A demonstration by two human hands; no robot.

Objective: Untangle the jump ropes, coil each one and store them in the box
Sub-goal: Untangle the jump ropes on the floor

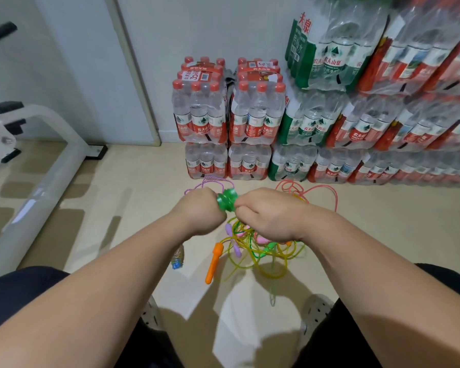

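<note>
The person has bare forearms without sleeves, wears dark shorts (16,293) over both thighs, and below them, near the floor (149,181), light perforated clogs (314,312) on the feet.

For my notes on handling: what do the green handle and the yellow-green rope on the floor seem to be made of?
Green handle: apparently hard moulded plastic, glossy, with ridged flanges. Yellow-green rope: probably soft translucent PVC or rubber cord; light passes through it and it lies in loose loops.

Both fists meet above the floor (149,181): the left hand (199,208) and right hand (260,213) clench a green handle (226,200) between them. Below lies a tangle of ropes (260,251) (an orange handle (213,261) sticks out), with stacked water bottles (250,115) behind.
</note>
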